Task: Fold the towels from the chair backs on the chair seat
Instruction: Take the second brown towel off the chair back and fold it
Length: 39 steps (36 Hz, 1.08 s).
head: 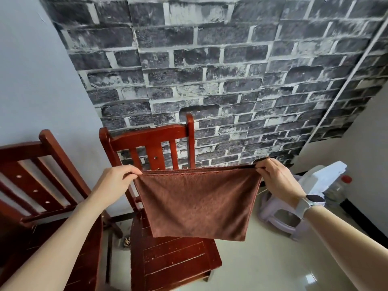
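A brown towel (197,204) hangs doubled over in the air above the seat (176,261) of the middle wooden chair. My left hand (117,179) pinches its top left corner. My right hand (277,177), with a white watch on the wrist, pinches the top right corner. The top edge is stretched level between the two hands, and the lower edge hangs just above the seat. The chair back (151,141) behind the towel is bare.
A second red wooden chair (39,181) stands close on the left. At the right, a pale plastic stool (281,221), a white object (323,175) and a clear bottle (338,187) sit on the tiled floor. A brick-patterned wall (210,70) rises behind.
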{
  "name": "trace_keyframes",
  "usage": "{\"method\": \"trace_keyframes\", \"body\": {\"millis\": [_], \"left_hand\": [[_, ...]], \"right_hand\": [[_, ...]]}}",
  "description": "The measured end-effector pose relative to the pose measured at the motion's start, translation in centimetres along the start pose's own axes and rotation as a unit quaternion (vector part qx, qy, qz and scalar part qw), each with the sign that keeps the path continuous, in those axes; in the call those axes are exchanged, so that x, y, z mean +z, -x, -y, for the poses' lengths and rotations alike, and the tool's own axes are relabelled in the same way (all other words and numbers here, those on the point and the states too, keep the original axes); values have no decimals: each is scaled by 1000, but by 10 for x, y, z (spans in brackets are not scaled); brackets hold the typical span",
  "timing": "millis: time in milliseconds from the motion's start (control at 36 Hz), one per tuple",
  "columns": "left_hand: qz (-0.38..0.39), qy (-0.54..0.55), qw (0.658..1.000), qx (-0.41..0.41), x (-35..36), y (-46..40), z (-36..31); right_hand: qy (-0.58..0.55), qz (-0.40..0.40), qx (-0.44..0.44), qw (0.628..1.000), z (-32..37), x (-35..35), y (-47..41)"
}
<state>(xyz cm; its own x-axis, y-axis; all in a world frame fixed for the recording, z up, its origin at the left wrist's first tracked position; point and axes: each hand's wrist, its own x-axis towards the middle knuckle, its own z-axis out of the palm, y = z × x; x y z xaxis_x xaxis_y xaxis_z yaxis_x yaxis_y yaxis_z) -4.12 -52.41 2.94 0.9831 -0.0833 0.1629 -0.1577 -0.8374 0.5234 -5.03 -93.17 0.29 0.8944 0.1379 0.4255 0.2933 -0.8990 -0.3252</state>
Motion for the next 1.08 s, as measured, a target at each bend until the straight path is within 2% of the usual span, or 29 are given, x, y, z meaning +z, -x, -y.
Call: {"method": "trace_keyframes", "body": {"millis": [194, 306, 417, 639, 806, 917, 1083], "left_hand": [[21, -15, 1000, -7, 8, 7, 10], [3, -16, 1000, 8, 11, 15, 18], [-17, -17, 1000, 10, 19, 22, 29], [-31, 9, 999, -23, 34, 30, 47], [-7, -15, 1000, -13, 42, 34, 59], [5, -25, 998, -50, 51, 27, 68], [12, -35, 996, -83, 57, 3, 87]], "right_hand": [[11, 29, -37, 999, 0, 4, 6], [9, 46, -26, 999, -4, 13, 12], [12, 57, -58, 997, -1, 21, 19], [-4, 50, -32, 998, 1, 41, 25], [14, 67, -42, 997, 0, 56, 25], [51, 76, -48, 995, 2, 70, 19], [36, 77, -23, 996, 8, 105, -4]]}}
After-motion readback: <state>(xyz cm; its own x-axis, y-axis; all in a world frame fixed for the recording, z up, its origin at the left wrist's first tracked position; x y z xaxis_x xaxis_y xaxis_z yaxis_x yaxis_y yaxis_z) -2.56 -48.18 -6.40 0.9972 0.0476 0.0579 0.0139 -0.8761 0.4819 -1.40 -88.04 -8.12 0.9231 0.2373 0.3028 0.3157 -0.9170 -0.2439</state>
